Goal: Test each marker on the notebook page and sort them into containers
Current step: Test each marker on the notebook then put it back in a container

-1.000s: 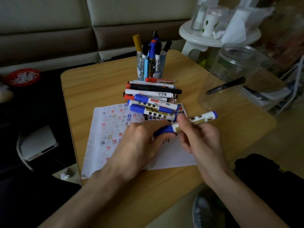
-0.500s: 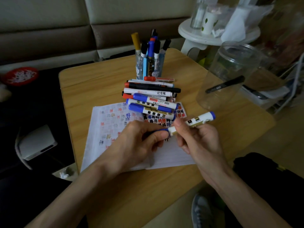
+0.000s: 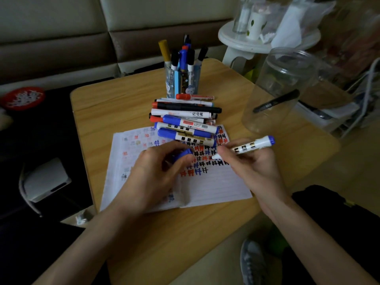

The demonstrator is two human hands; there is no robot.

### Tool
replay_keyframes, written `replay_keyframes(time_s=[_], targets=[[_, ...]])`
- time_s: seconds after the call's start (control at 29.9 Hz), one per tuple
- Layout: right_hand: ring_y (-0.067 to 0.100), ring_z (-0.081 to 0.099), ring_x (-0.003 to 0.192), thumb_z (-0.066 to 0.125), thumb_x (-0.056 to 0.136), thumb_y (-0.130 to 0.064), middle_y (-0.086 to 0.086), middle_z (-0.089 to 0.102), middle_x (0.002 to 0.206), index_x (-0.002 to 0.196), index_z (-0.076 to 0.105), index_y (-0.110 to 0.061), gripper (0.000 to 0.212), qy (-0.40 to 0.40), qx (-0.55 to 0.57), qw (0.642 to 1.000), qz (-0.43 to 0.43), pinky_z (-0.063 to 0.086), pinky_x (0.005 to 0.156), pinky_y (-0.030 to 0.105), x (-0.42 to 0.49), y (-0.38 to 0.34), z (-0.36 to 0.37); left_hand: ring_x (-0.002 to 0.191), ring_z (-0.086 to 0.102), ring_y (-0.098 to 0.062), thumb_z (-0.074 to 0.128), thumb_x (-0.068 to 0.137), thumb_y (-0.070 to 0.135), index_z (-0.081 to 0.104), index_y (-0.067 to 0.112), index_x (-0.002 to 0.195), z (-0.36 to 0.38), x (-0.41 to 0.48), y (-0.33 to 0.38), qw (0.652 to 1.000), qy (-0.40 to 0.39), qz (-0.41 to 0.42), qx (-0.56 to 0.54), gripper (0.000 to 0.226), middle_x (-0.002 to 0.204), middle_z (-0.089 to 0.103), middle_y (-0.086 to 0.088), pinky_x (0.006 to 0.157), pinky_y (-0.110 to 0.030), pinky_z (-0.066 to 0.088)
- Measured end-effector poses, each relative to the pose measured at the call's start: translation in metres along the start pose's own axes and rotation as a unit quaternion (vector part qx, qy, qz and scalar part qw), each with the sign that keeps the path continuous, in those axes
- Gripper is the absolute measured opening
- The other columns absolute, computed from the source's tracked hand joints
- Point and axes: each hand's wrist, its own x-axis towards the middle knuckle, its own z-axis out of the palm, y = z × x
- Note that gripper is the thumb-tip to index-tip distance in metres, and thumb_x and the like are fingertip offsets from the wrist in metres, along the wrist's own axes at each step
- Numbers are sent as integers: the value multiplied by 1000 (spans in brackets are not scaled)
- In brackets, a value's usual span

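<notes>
since a second ago the blue cap [image 3: 183,154] has come off — the left hand [image 3: 152,171] curls round it, kept ready for recapping, while the right hand [image 3: 251,167] pinches the marker [image 3: 249,146] pen-style, tip low over the notebook page [image 3: 216,188] (beside the test marks [image 3: 198,171]), likely to scribble.

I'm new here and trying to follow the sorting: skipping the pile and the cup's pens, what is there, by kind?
Containers: 2 (pen cup, clear jar)
Notebook: 1
Markers: 2 (white marker in right hand, black marker in the jar)
Caps off: 1 (blue cap in left hand)
Total: 6
</notes>
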Motion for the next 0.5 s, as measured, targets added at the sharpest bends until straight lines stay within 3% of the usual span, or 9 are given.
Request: replay_keyframes(time_s=[0.07,0.13,0.27,0.4,0.5], targets=[[2,71,72,77,89,-6,-5,77,77,96,73,-3,8,7,-20,1000,0,52,62,12,1,6,4,96,68,-2,54,85,61,69,28,119,2,1,0,1000,3,4,11,50,106,70,16,82,-35,60],[4,67,65,77,90,-13,-4,74,74,88,73,-7,8,23,-43,999,-7,48,58,13,1,12,5,96,68,-2,52,87,59,68,28,121,2,2,0,1000,6,9,20,49,108,70,18,82,-35,60],[34,64,65,77,92,-21,7,72,74,90,72,-17,7,40,-84,994,-59,49,57,37,0,22,6,100,66,0,57,94,47,65,30,127,3,3,-5,999,7,8,36,38,110,66,20,84,-33,59],[45,60,67,77,92,-24,9,70,71,90,74,-19,6,42,-112,990,-79,49,54,53,2,28,4,105,64,-1,60,95,41,64,30,131,3,2,-9,999,6,5,43,38,116,66,16,87,-32,59],[45,59,68,77,91,-25,10,70,71,89,74,-18,8,35,-113,990,-78,48,54,55,1,29,4,105,65,-1,58,93,44,64,32,130,1,2,-9,999,5,6,46,39,115,66,18,88,-32,59]])
